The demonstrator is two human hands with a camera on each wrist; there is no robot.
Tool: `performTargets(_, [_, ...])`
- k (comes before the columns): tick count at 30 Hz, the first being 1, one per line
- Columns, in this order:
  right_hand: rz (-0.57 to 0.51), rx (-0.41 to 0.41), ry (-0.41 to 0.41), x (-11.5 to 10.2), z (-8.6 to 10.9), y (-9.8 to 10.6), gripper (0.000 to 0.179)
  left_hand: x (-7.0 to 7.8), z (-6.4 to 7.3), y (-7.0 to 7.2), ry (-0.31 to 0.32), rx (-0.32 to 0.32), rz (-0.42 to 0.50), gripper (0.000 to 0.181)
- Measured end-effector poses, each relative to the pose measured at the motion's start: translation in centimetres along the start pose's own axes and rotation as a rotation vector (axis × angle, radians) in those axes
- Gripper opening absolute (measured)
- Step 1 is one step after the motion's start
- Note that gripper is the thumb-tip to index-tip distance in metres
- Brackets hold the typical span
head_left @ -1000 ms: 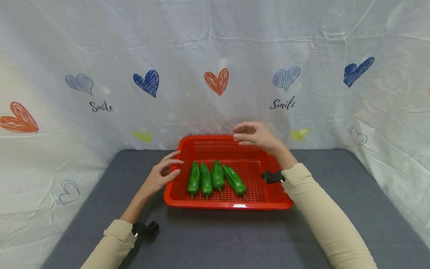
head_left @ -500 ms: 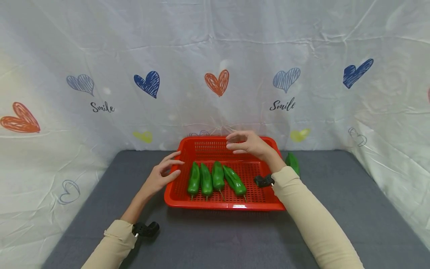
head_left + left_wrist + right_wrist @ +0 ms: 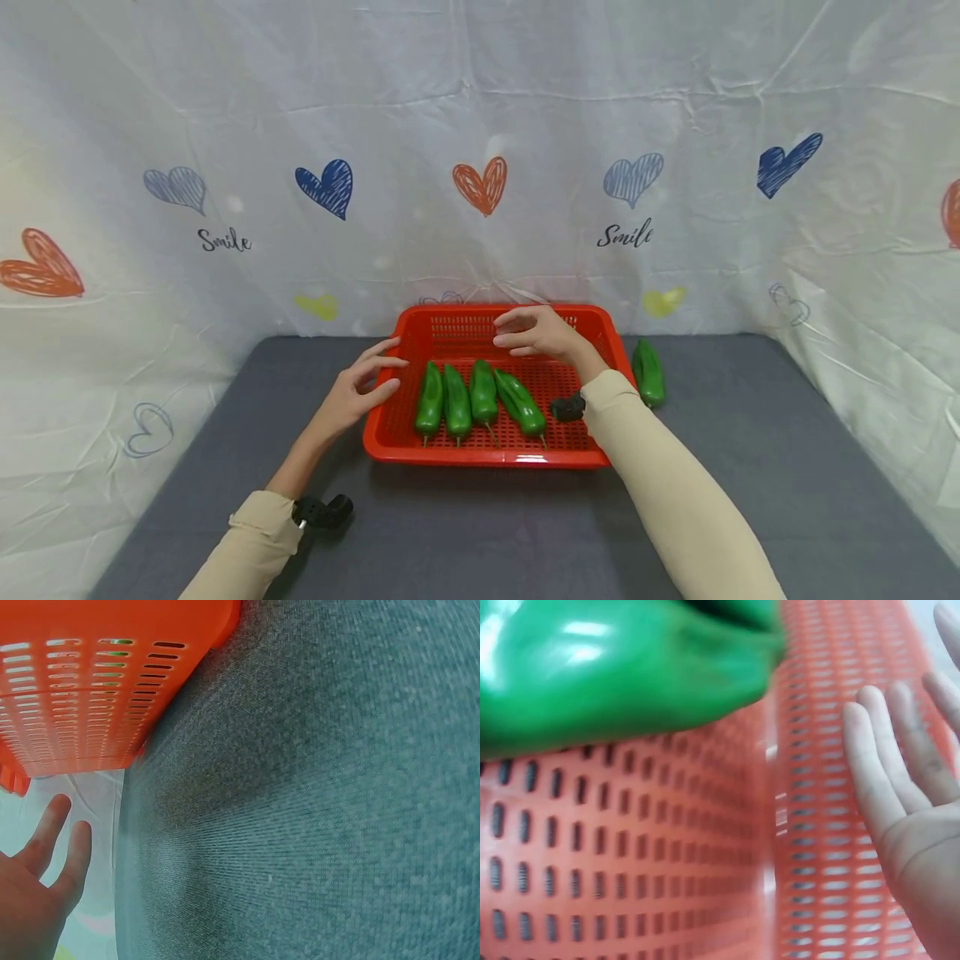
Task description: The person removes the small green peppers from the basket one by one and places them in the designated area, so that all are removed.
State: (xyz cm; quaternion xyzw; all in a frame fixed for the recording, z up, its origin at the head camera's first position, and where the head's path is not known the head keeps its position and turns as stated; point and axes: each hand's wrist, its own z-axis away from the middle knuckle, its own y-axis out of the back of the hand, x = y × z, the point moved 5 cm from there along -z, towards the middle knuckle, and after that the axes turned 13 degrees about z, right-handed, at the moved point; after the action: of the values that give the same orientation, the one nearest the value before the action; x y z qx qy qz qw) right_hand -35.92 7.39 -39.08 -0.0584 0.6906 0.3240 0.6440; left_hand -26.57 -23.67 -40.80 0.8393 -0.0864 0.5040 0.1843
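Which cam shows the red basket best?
Head: nearly the whole basket shows, though the right hand and sleeve hide parts. Left wrist gets only an outer side, cropped; right wrist, just some slotted floor and wall, with a pepper and the hand in front.

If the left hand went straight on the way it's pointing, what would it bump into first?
Probably the left rim of the red basket. In the head view, the left hand has its fingers overlapping that rim, though whether they touch it or hover above is unclear.
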Motion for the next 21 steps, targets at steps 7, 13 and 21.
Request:
performTargets(7, [0.050, -0.046, -0.030, 2.0, -0.2, -0.5, 0.049, 0.1, -0.1, 0.0, 0.003, 0.003, 0.009, 0.034])
performTargets(13, [0.058, -0.093, -0.068, 3.3, 0.2, -0.7, 0.050, 0.2, -0.1, 0.1, 0.002, 0.001, -0.001, 0.034])
performTargets(21, [0.050, -0.122, -0.112, 4.4, 0.4, -1.4, 0.047, 0.0, 0.1, 0.0, 0.005, -0.001, -0.002, 0.033])
